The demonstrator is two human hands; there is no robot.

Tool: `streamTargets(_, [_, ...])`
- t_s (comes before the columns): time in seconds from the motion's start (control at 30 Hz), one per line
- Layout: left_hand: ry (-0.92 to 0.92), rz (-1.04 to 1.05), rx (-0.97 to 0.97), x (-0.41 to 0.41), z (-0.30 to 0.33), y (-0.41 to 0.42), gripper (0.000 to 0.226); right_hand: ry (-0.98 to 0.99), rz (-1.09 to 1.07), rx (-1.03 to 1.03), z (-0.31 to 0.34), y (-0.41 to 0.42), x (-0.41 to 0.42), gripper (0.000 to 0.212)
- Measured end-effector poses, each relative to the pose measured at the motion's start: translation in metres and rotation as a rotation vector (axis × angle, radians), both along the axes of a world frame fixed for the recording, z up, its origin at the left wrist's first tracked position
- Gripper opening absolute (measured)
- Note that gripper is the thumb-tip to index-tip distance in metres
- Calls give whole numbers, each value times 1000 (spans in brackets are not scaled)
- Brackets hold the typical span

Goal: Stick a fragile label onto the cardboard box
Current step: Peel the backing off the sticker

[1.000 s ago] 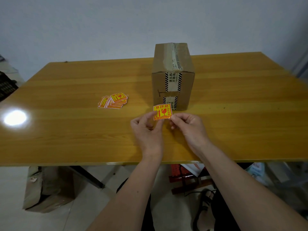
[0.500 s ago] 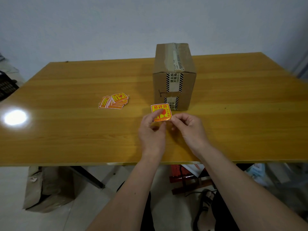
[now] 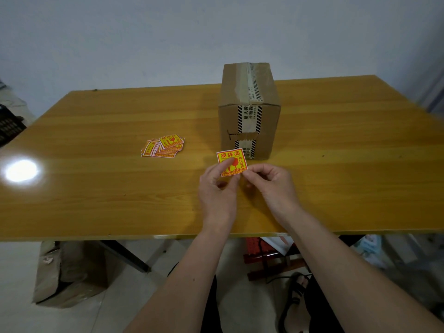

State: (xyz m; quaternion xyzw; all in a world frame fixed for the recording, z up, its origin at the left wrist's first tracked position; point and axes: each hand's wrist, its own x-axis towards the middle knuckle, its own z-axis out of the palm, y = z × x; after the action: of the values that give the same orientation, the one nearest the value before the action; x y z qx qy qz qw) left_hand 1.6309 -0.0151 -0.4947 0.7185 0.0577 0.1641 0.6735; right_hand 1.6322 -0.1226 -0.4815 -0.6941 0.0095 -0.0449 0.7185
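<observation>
Table [image 3: 96, 188] wooden, glossy; box [image 3: 248, 121] upright; wall [image 3: 120, 39] pale.

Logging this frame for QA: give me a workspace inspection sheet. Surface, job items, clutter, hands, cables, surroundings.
Surface: wooden table, glossy, lamp glare at its left.
Job's things: box upright, taped along top and front, front tape torn; no label on the faces that show. Label held in front of the box, print facing the camera, not touching it as far as can be seen.
Clutter: label stack, fanned, left of the box.
Grippers: left hand pinches the label, thumb on its face; right hand pinches its lower right corner.
Cables: a dark cord on the floor.
Surroundings: plain wall; worn carton and other clutter under the table.
</observation>
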Motion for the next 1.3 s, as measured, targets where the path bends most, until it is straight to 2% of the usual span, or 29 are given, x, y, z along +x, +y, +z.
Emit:
streamTargets(0.4, [6,10,8,2,-2,0,37,24,9,50,1,1,0,7])
streamTargets(0.53, [4,9,24,1,-1,0,38,15,-4,-3,1,0,0,3])
streamTargets(0.87, [-10,-4,34,-1,1,1,45,7,2,-59,0,0,2,9])
streamTargets(1.07, [-15,5,-2,-5,6,0,34,9,9,-90,-2,0,2,11])
streamTargets(1.23, [-23,-34,-16,-6,10,0,45,12,8,-97,0,1,1,10])
streamTargets(1.3, [-29,-41,-29,-7,11,-1,42,10,11,-106,0,1,1,10])
